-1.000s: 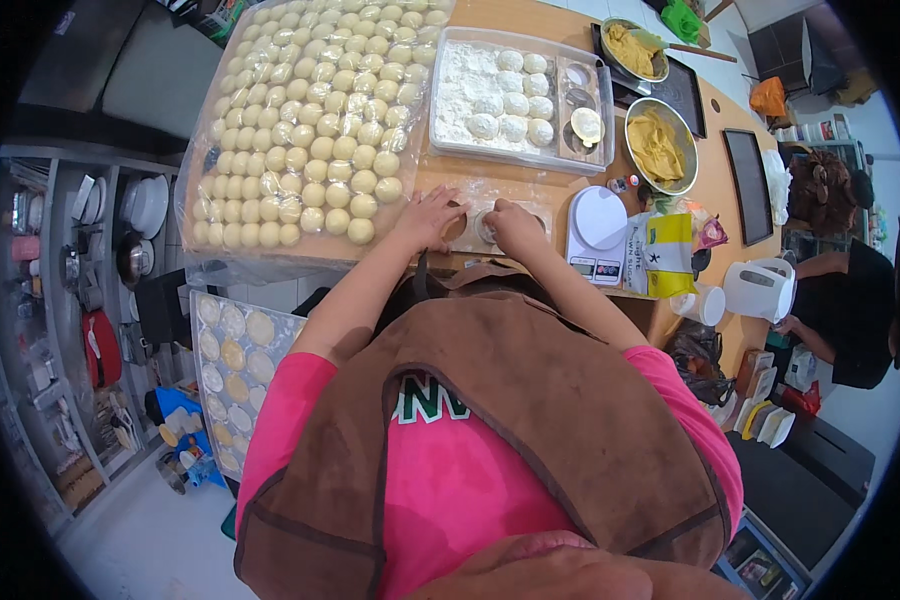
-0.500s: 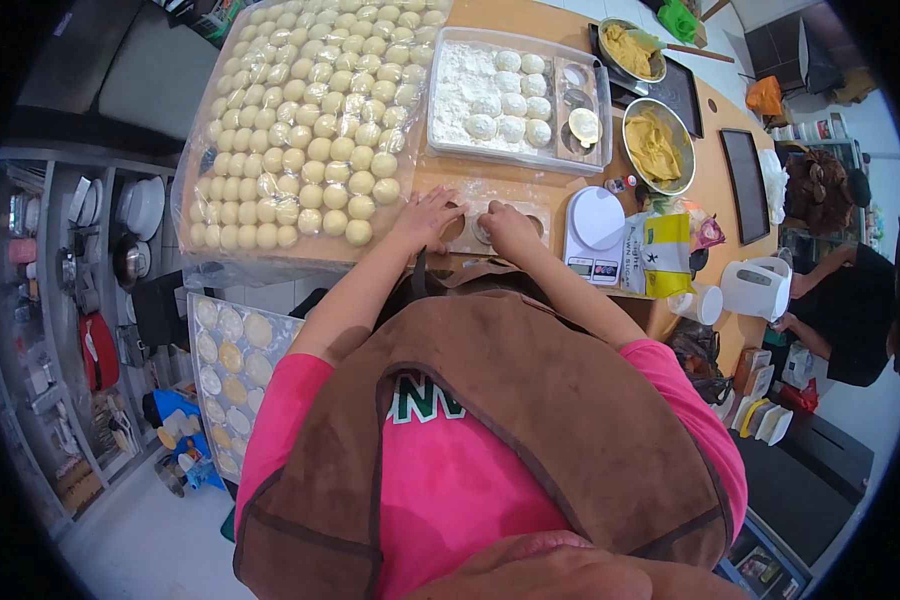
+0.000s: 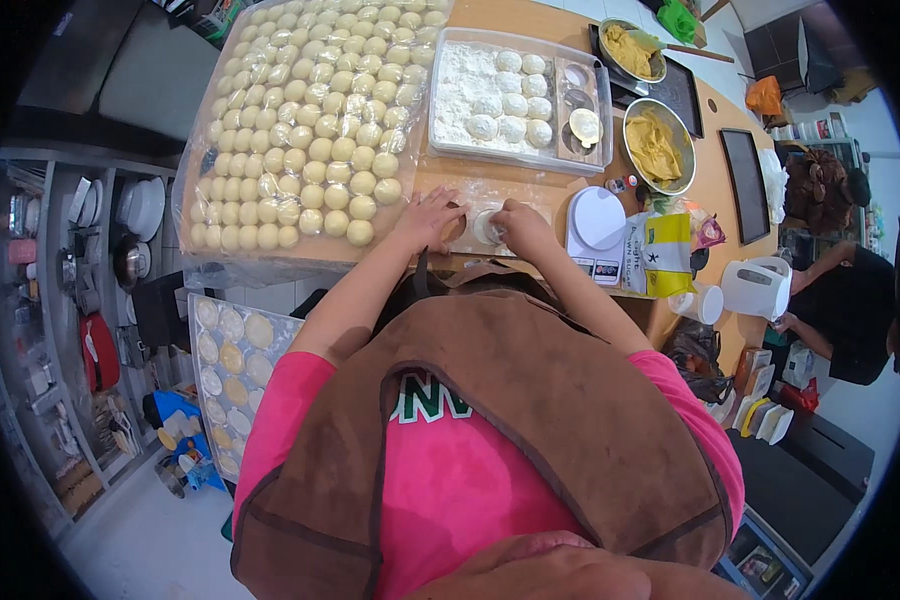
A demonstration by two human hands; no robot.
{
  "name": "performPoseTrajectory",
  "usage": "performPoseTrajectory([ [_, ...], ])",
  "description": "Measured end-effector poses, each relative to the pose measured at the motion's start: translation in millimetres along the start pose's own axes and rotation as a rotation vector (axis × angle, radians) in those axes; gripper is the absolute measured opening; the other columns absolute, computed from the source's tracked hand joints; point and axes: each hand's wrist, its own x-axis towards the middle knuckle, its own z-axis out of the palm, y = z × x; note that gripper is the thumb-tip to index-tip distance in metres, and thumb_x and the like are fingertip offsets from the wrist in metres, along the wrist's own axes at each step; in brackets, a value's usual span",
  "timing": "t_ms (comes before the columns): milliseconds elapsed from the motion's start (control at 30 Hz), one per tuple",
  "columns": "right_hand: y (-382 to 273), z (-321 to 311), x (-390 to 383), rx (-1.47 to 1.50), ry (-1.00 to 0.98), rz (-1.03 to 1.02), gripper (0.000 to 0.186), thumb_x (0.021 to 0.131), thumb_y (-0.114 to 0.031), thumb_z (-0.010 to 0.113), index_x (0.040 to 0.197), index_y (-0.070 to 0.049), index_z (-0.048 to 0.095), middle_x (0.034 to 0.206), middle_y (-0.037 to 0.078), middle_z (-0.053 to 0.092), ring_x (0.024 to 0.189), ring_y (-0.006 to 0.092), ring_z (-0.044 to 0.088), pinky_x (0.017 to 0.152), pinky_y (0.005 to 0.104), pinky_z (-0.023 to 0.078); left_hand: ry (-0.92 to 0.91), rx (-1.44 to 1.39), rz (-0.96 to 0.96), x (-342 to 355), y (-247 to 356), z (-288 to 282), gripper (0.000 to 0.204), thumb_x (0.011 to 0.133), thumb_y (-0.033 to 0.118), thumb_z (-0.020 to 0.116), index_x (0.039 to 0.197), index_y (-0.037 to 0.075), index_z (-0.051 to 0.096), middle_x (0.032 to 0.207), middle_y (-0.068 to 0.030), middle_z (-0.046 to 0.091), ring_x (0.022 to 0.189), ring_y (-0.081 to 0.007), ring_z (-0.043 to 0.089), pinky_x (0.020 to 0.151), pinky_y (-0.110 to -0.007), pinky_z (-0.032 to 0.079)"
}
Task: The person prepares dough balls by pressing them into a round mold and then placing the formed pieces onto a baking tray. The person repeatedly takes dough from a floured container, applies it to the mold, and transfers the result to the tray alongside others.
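Note:
A wooden mold with round cavities lies at the front edge of the table, mostly covered by my hands. My left hand (image 3: 433, 217) grips its left end, fingers bent over the wood beside a dark cavity (image 3: 457, 226). A flour-white round of dough (image 3: 487, 227) sits in the middle cavity. My right hand (image 3: 521, 228) is closed, its fingertips at the dough's right edge. Beyond them, a clear plastic tray (image 3: 490, 155) holds flour, several floured dough balls (image 3: 512, 104) and another wooden mold (image 3: 577, 152) with a pale dough round on it.
Rows of dough balls (image 3: 310, 140) under plastic film fill the left. At right stand a white kitchen scale (image 3: 597, 230), a yellow bag (image 3: 667, 250) and bowls of yellow filling (image 3: 655, 145). Flat rounds lie on a lower sheet (image 3: 235, 375). Another person's arm (image 3: 820, 270) shows at far right.
My right hand has shifted right, off the middle of the mold, uncovering the white dough round. My left hand has stayed on the mold's left end.

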Motion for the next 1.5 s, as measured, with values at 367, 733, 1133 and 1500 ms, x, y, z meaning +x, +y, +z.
performPoseTrajectory([
  [367,-11.3,10.9,9.3,-0.130,-0.064,-0.047,0.013,0.078,-0.005,0.062,0.087,-0.009,0.069,0.098,0.013,0.060,0.096,0.0305,0.063,0.079,0.0418,0.055,0.000,-0.004,0.001,-1.5,1.7,-1.7,0.102,0.063,0.036,0.085,0.149,0.033,0.032,0.157,-0.0055,0.025,0.147,-0.0293,0.020,0.115,-0.058,0.023],
  [733,-12.3,15.9,9.8,-0.154,-0.049,-0.014,0.010,0.080,-0.006,0.061,0.087,-0.008,0.068,0.100,0.013,0.060,0.099,0.0299,0.063,0.078,0.0420,0.055,-0.008,-0.023,-0.012,-1.7,2.0,-1.7,0.102,0.063,0.035,0.086,0.149,0.033,0.032,0.158,-0.0047,0.024,0.147,-0.0286,0.018,0.116,-0.058,0.021],
  [1133,0.3,-21.8,4.9,0.012,0.089,-0.035,0.020,0.075,-0.005,0.063,0.093,-0.009,0.071,0.094,0.014,0.062,0.092,0.0340,0.063,0.078,0.0443,0.051,-0.024,0.016,-0.011,-1.9,3.2,-3.4,0.104,0.062,0.038,0.086,0.150,0.032,0.031,0.158,-0.0043,0.023,0.147,-0.0281,0.019,0.116,-0.055,0.022],
  [1500,-9.1,10.7,13.6,-0.151,-0.086,-0.082,0.012,0.078,-0.003,0.060,0.086,-0.007,0.068,0.098,0.014,0.059,0.096,0.0320,0.063,0.079,0.0427,0.055,-0.015,-0.009,-0.009,0.7,2.8,-4.2,0.105,0.060,0.036,0.087,0.149,0.034,0.032,0.158,-0.0064,0.024,0.147,-0.0300,0.019,0.115,-0.057,0.023],
])
